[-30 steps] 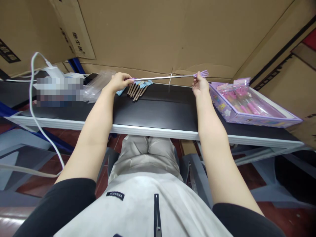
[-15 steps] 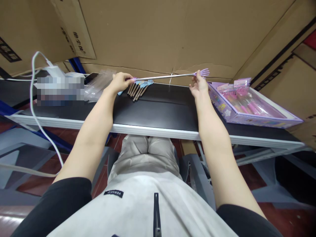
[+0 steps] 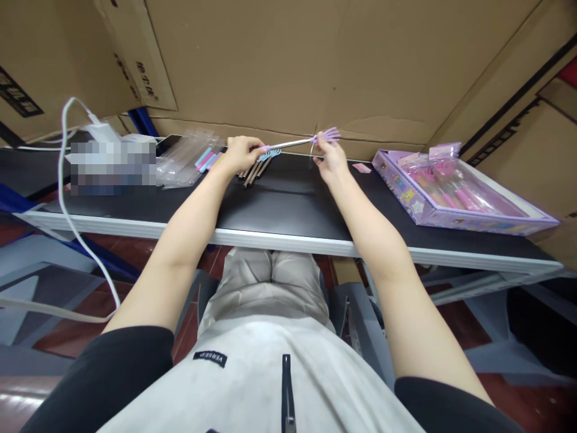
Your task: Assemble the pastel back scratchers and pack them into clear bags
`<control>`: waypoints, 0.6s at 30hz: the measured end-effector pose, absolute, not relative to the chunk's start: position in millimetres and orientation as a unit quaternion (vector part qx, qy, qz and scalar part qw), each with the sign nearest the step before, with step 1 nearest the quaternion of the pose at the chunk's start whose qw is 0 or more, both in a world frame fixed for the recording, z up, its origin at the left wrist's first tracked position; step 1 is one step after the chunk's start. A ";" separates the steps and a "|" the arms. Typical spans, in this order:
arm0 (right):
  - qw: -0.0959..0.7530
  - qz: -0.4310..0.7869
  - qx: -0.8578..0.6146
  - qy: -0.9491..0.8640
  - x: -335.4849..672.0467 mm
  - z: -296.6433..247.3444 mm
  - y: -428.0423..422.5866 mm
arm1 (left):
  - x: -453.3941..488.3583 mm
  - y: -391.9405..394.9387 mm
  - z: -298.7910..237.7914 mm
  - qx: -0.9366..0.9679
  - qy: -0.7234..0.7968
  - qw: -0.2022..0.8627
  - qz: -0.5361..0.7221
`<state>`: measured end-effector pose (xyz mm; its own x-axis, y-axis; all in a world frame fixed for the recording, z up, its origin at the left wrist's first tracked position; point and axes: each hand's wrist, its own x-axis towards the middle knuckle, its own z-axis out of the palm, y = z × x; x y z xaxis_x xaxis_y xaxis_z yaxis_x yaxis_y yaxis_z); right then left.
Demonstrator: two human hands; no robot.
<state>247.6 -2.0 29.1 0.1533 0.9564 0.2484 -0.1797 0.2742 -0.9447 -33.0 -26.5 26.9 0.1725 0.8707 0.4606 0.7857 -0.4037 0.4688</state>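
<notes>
Between my hands, above the table, is a telescopic back scratcher (image 3: pixel 291 144) with a purple claw head and a metal rod. My left hand (image 3: pixel 243 154) is closed on its purple handle end. Just below the claw, my right hand (image 3: pixel 332 156) pinches the other end. Beneath my left hand lie several loose scratcher heads (image 3: pixel 269 154) in blue with brown metal rods, partly hidden by the hand. To the left of it are several coloured handles (image 3: pixel 207 160) in blue, pink, purple and yellow.
Clear plastic bags (image 3: pixel 178 165) lie left of the handles, near a white charger (image 3: pixel 103 129) with a cable. On the right stands a purple display box (image 3: pixel 424 207) holding packaged pink scratchers. A small pink card (image 3: pixel 362 168) lies beside it. Cardboard (image 3: pixel 288 66) walls the back.
The back scratcher's rod has become much shorter as my hands came closer together. My right hand moved left and my left hand moved right, uncovering the coloured handles and pink card.
</notes>
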 end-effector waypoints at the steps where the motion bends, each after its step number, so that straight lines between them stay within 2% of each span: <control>1: 0.655 0.435 -0.415 -0.458 258.8 34.6 0.3 | -41.2 -27.4 29.1 0.752 0.557 0.056 0.347; 6: 0.717 0.446 -0.425 -0.327 308.7 54.7 10.4 | -71.9 -33.3 36.8 0.708 0.613 0.059 0.347; 18: 0.671 0.416 -0.464 -0.403 326.3 42.5 28.4 | -77.4 -38.7 38.6 0.705 0.628 0.066 0.323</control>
